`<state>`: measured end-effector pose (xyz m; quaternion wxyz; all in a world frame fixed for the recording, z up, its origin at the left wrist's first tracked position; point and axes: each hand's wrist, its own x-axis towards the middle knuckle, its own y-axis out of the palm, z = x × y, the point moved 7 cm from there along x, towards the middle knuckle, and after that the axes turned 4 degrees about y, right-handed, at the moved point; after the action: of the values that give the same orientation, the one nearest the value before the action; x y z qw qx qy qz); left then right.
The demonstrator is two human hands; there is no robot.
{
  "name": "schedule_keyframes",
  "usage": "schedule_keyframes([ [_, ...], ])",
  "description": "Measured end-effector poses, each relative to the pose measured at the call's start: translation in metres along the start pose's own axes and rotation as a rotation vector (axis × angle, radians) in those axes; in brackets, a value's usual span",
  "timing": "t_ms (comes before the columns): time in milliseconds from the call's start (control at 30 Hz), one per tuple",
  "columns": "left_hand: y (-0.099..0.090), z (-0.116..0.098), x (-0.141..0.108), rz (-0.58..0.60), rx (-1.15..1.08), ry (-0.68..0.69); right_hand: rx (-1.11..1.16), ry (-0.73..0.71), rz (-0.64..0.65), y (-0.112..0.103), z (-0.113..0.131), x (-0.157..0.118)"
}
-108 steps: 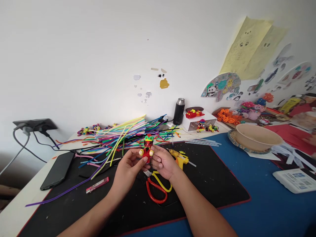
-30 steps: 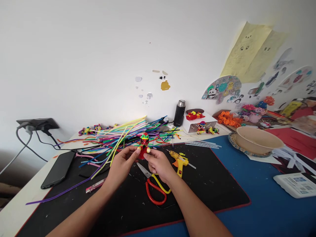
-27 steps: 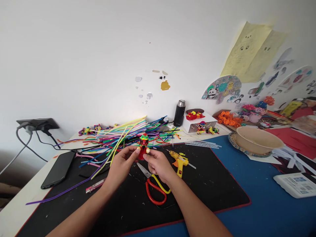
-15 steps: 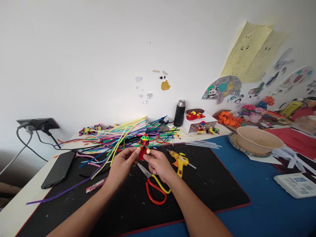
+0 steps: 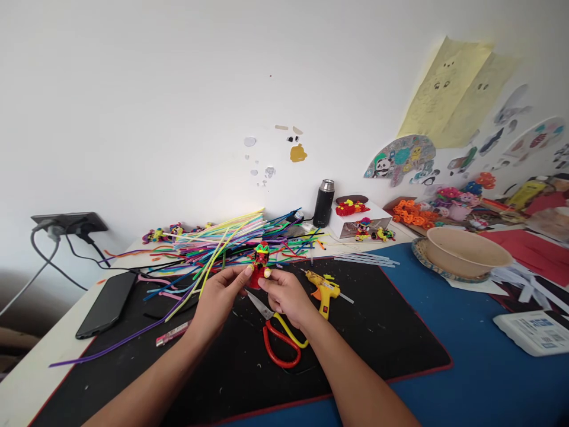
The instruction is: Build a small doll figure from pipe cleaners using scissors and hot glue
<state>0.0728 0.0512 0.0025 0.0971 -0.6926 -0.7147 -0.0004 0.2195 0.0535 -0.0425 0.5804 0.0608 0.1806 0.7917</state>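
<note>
Between my two hands a small pipe-cleaner figure point(image 5: 261, 261) is held upright, with a red base, a dark red face and a green and yellow headband. My left hand point(image 5: 222, 290) pinches its left side, and my right hand point(image 5: 287, 293) pinches its right side. Below them scissors point(image 5: 281, 344) with red and yellow handles lie on the black mat point(image 5: 373, 350), blades pointing up toward my hands. A yellow glue gun point(image 5: 323, 290) lies to the right of my right hand. Left of my left wrist is a pink-labelled utility knife point(image 5: 172, 334).
A pile of coloured pipe cleaners point(image 5: 231, 237) spreads behind my hands. A phone point(image 5: 106, 305) lies at left. Toward the back stand a black flask point(image 5: 324, 204) and a white box point(image 5: 373, 219) with similar figures. Clear glue sticks point(image 5: 367, 260) and a beige bowl point(image 5: 466, 252) are at right.
Almost nothing differs. The figure stays pinched between both hands, and the view has shifted very slightly.
</note>
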Motion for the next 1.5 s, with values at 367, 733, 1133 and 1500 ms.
schedule_keyframes([
  [367,-0.001,0.001,0.0,-0.005,0.007,-0.011,-0.007,0.014,-0.026,-0.002,0.0,0.0],
  [733,-0.001,0.003,0.0,0.007,-0.001,-0.021,-0.01,0.012,-0.016,-0.002,-0.001,-0.001],
  [1133,-0.002,0.012,0.001,0.03,-0.011,-0.022,-0.009,0.022,-0.014,-0.003,-0.003,0.001],
  [1500,0.0,0.013,0.002,0.035,-0.008,-0.043,-0.032,0.042,-0.006,-0.003,-0.002,0.0],
])
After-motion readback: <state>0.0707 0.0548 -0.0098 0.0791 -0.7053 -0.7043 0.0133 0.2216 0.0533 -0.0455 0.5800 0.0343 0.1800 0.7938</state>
